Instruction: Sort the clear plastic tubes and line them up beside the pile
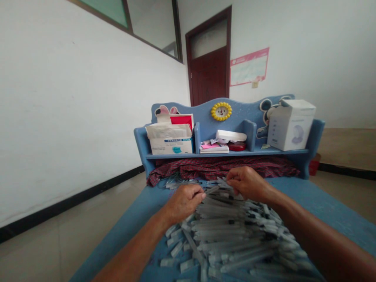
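Blue desk (311, 192), tiled flr (88, 213), wht walls (88, 78) w/ dk-red door (209, 72) & hi window (154, 23).

You've got two hands in frame, left hand (185, 201) and right hand (249, 183). Pens (223, 236): dozens easily, heap's too blurry for exact number. Loose short caps (177, 249) on your left: at least five. Blue desk (114, 231): one. Boxes up on your shelf: two, mask box (170, 144) plus white box (290, 127). Yellow clock (221, 112): one. Red tin (236, 146): one. Checked cloth (205, 167): one. Door (209, 74): one. Wall poster (249, 67): one.
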The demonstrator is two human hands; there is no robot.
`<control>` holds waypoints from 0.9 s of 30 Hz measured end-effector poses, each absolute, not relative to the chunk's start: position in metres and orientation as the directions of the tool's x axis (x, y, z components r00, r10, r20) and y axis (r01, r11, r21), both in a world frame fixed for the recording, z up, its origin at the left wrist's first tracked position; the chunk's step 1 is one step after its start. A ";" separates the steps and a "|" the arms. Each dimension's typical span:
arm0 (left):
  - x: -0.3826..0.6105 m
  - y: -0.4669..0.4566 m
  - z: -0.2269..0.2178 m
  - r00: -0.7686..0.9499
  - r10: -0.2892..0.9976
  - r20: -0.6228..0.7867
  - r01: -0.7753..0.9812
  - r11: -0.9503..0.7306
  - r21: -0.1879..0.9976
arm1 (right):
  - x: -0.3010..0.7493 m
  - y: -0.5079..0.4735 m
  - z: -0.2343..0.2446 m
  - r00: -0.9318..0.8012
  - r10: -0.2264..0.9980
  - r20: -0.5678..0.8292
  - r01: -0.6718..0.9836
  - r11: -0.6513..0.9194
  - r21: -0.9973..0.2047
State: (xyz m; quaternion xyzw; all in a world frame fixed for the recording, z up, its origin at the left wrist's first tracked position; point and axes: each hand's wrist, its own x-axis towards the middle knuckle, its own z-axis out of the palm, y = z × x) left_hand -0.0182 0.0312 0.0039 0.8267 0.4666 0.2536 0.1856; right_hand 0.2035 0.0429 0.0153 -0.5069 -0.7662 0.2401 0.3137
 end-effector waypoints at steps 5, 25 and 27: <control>-0.035 0.041 0.010 0.363 0.904 0.224 0.657 -0.419 0.627 | 0.221 0.047 0.028 -0.193 0.949 0.251 0.627 0.316 -0.712; -0.020 0.038 0.003 0.196 0.963 0.183 -0.214 -0.140 0.967 | 0.190 0.024 0.023 -0.271 0.901 0.339 0.868 0.381 -0.319; -0.009 0.027 0.007 0.205 0.959 0.193 -0.364 -0.108 0.925 | 0.179 0.015 0.020 -0.389 0.857 0.339 0.773 0.503 -0.386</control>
